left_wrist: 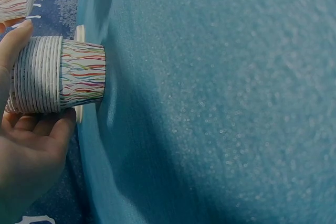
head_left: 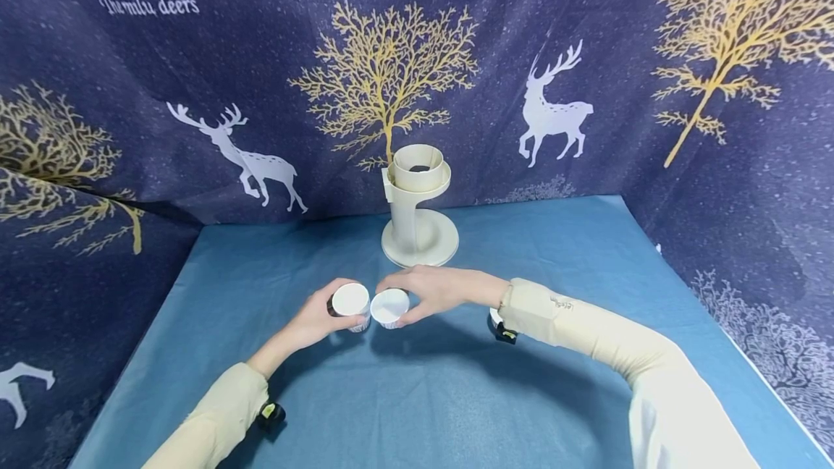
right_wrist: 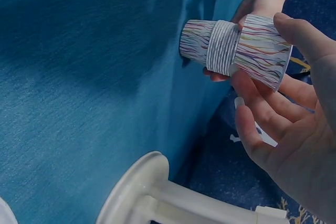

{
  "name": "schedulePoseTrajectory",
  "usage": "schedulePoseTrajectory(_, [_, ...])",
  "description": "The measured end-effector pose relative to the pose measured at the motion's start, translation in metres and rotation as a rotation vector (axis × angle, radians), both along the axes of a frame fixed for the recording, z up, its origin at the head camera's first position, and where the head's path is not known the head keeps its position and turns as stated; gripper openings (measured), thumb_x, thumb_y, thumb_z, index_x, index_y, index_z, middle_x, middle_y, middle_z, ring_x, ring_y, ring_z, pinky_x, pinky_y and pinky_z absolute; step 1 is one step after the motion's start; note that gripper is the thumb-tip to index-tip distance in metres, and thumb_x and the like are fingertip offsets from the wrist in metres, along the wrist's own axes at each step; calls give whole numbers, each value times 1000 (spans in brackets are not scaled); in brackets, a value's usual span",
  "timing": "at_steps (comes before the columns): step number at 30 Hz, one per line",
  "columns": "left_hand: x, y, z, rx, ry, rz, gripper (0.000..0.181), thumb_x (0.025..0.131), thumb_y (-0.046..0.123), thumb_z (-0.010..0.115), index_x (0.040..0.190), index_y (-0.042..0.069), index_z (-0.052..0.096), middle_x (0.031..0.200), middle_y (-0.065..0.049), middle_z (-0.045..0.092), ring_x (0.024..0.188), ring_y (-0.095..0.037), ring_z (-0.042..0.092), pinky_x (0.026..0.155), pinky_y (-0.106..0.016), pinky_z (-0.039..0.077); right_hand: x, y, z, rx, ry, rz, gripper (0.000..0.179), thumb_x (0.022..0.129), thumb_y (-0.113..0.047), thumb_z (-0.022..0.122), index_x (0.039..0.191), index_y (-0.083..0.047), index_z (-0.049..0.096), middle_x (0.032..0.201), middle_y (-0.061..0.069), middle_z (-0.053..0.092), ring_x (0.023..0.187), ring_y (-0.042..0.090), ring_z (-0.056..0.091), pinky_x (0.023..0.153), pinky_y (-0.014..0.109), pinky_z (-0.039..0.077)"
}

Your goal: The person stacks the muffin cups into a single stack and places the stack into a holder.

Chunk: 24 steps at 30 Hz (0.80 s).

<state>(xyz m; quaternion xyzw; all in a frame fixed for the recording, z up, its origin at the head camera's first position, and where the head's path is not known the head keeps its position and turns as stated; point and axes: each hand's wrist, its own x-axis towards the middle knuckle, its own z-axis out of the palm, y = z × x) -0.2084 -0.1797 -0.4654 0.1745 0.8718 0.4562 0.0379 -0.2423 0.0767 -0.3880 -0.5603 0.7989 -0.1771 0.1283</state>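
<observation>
My left hand [head_left: 315, 322] grips a stack of nested paper cups [left_wrist: 83, 75], thumb on one side and fingers on the other. Thin wavy coloured lines run over the white wall of the lowest cup, and many rims show above it. A single paper cup [right_wrist: 263, 51] of the same pattern is pinched between the thumb and fingers of my right hand [head_left: 435, 288]. This cup is just right of the stack in the head view, its white inside facing up. Whether the cup and stack touch is hard to tell.
Behind the hands stands a cream stand [head_left: 402, 226] with a round base and a ring on top. A cream, open-topped funnel-like piece [head_left: 417, 178] sits in the ring. Blue cloth [head_left: 430, 396] covers the table, and a dark patterned curtain [head_left: 260, 56] hangs behind.
</observation>
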Motion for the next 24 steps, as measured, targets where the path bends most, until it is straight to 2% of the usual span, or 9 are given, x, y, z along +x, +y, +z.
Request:
schedulePoseTrajectory(6, [0,0,1,12,-4,-10,60,68,36,79,120,19,52,111,-3,60,95,-16,57,79,-28,46,0,-3,2,0,2,4,49,84,-38,63,125,-17,48,119,-8,56,101,1,52,86,21,44])
schedulePoseTrajectory(11, [0,0,1,12,-11,-23,60,69,34,79,120,18,52,111,-5,60,94,-16,57,77,-27,46,0,-4,2,-13,-15,11,48,85,-37,63,125,-15,48,119,-6,57,101,3,53,85,22,45])
schedulePoseTrajectory(18, [0,-1,0,14,-54,-24,58,72,32,77,121,18,50,112,-7,58,92,-17,57,74,-27,47,-2,-9,1,-33,-19,28,48,85,-37,62,125,-14,48,118,-3,58,99,4,55,84,23,46])
schedulePoseTrajectory(22, [3,1,5,3,-44,-30,56,74,27,76,122,15,48,113,-9,57,91,-18,56,72,-27,47,-3,-12,2,-39,-9,26,50,85,-38,62,126,-12,49,119,-3,57,98,3,54,84,25,47])
schedulePoseTrajectory(24, [6,4,11,-1,-36,-32,56,75,23,75,122,12,48,113,-11,58,90,-18,56,71,-26,47,-4,-14,2,-40,-10,19,51,85,-38,63,126,-12,49,119,-4,57,97,3,54,83,25,47])
